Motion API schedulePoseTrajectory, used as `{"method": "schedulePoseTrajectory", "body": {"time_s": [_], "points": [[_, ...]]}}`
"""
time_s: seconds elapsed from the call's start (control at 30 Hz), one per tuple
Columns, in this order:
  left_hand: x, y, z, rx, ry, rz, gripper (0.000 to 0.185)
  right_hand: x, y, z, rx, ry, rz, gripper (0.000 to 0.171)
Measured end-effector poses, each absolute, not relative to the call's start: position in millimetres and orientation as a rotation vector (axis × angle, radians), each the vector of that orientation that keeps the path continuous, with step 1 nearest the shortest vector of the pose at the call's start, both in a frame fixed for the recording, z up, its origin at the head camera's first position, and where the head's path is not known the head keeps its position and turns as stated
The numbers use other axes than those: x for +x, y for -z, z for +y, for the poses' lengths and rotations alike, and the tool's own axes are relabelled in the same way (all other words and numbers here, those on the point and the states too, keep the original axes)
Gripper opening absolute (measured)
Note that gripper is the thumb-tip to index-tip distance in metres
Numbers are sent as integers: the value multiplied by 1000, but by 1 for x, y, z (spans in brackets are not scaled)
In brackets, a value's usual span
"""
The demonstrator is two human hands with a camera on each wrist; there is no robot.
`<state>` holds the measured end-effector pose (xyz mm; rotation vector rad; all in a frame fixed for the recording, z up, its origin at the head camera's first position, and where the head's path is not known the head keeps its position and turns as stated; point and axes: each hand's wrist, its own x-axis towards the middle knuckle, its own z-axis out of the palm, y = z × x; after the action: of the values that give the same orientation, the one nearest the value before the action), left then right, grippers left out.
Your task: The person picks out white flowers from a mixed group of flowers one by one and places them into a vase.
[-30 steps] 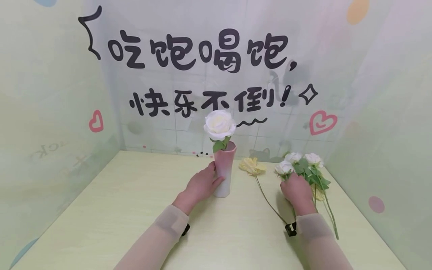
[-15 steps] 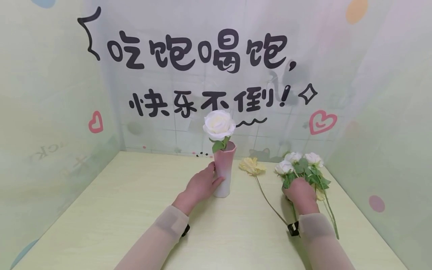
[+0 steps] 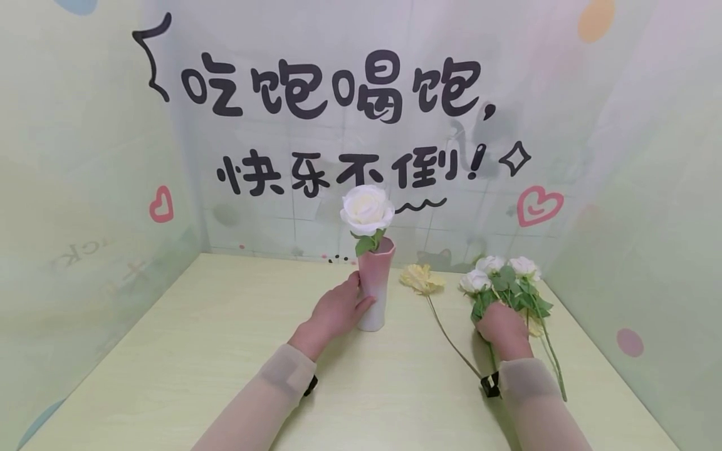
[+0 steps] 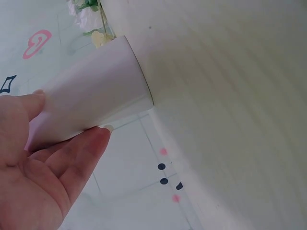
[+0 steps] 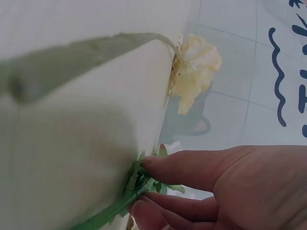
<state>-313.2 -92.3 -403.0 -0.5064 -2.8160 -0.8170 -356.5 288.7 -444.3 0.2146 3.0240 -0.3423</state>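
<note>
- Nearest the viewer, two sleeved forearms reach over the pale green surface (image 3: 225, 338).
- The left hand (image 3: 334, 311) is wrapped round the lower part of the pink vase (image 3: 375, 289), thumb on one side and fingers (image 4: 81, 153) on the other; the vase stands upright near the middle of the surface.
- The right hand (image 3: 501, 322), well to the right of the vase, has its fingers (image 5: 192, 167) curled and pinching the green stem of the white rose spray (image 3: 502, 275), which lies along the right side of the surface; how much of the spray is lifted off is hard to judge.
- Between the vase and the right hand lies a yellow flower (image 3: 420, 277), its long stem running toward the near right.
- A white rose (image 3: 367, 210) stands in the vase's mouth.
- Farthest away is a backdrop (image 3: 338, 94) with black Chinese lettering and pink hearts.
</note>
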Motion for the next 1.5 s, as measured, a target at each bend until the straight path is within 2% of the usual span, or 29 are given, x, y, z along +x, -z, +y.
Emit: {"method": "schedulePoseTrajectory", "body": {"time_s": [0.13,0.2,0.37,0.43,0.67,1.0,1.13,1.27,1.37,1.5], "points": [[-313,403,-93,-515,811,-2801,63,-339,423,273,196,343,3029,51],[-313,403,-93,-518,809,-2792,62,-343,426,276,179,349,3027,54],[-312,403,-93,-523,806,-2788,61,-360,446,291,131,349,3058,28],[-312,403,-93,-525,804,-2788,61,-357,442,287,131,352,3066,21],[-313,404,-93,-528,801,-2790,62,-356,442,283,167,362,3081,22],[-312,402,-93,-530,805,-2791,62,-388,480,308,68,404,3139,30],[-312,402,-93,-535,799,-2787,62,-379,468,299,96,425,3127,36],[-312,402,-93,-532,801,-2790,62,-348,431,274,144,502,3096,41],[-312,403,-92,-527,801,-2795,63,-327,406,258,169,575,3068,39],[-313,403,-92,-523,805,-2799,64,-316,394,250,173,619,3065,37]]}}
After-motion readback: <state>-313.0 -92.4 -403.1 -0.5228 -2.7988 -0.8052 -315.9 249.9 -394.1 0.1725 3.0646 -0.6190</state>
